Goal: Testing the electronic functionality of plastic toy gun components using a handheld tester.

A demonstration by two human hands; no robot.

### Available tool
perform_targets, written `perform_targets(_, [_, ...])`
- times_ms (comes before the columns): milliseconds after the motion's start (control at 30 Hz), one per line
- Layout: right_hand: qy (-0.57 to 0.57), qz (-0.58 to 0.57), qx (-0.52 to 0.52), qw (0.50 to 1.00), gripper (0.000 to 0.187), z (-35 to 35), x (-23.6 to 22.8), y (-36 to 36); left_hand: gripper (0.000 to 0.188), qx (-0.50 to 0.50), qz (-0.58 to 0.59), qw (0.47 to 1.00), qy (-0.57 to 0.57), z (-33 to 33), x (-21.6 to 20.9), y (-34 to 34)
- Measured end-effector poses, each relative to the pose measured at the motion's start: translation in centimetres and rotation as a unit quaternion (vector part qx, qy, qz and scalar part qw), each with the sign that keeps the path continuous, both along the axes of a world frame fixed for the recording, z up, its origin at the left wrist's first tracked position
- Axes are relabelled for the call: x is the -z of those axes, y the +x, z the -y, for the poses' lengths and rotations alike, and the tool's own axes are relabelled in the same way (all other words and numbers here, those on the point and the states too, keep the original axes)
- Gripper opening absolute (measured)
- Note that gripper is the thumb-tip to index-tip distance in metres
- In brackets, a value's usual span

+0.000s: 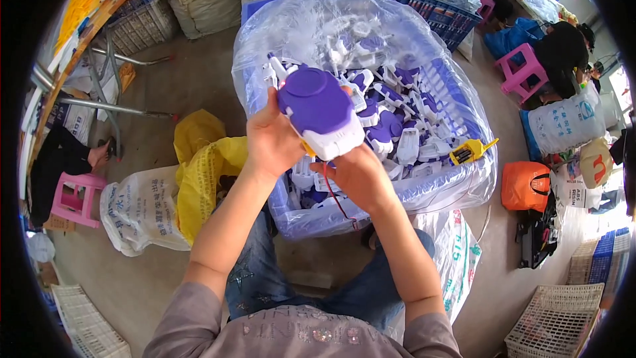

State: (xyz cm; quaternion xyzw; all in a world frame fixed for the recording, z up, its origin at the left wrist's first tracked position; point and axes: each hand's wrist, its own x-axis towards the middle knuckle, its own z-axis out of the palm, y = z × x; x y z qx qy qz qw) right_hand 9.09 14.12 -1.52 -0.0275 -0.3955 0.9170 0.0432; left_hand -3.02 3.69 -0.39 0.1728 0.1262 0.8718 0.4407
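Above the tub, I hold a purple-and-white plastic toy body (317,109) with a round raised disc on its purple face. My left hand (273,138) is wrapped round its left side. My right hand (363,178) is closed under its white lower end, with some fingers hidden behind it. A bit of yellow shows under its lower left edge. A thin red wire (334,197) hangs from near my right hand to the tub's front rim. Loose purple and white plastic parts (391,116) fill the lined blue tub (311,222) below.
A yellow device with a dark window (468,152) sits on the tub's right rim. Yellow and white sacks (149,205) lie at left by a pink stool (78,197). An orange bag (525,185) stands at right. People sit by another pink stool (522,73) at far right.
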Motion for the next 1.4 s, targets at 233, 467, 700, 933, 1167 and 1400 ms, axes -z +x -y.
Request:
perform_targets(233, [-0.010, -0.074, 0.006, 0.997, 0.050, -0.5, 1.0, -0.1, 0.040, 0.069, -0.031, 0.997, 0.020, 1.0, 0.4, -0.3])
perform_targets(467, [0.175, 0.120, 0.136, 0.968, 0.028, -0.8, 1.0, -1.4, 0.046, -0.158, -0.127, 0.977, 0.064, 3.8, 0.2, -5.2])
perform_targets(700, [0.277, 0.080, 0.236, 0.928, 0.026, -1.3, -0.1, -0.7, 0.060, -0.228, -0.313, 0.863, -0.324, 17.0, 4.2, -7.5])
perform_targets(933, [0.279, 0.070, 0.265, 0.921, 0.028, -1.6, -1.0, -0.8, 0.058, 0.000, -0.610, 0.365, -0.703, 18.4, 12.6, -6.1])
perform_targets(1167, [0.269, 0.047, 0.344, 0.898, 0.026, -3.3, -1.6, -0.3, 0.019, -0.200, -0.599, 0.567, -0.530, 5.0, 3.2, -4.0])
perform_targets(1400, [0.103, 0.061, 0.377, 0.919, 0.027, -4.5, -1.4, -0.5, 0.062, 0.208, -0.807, 0.341, -0.434, -4.9, 12.7, -0.2])
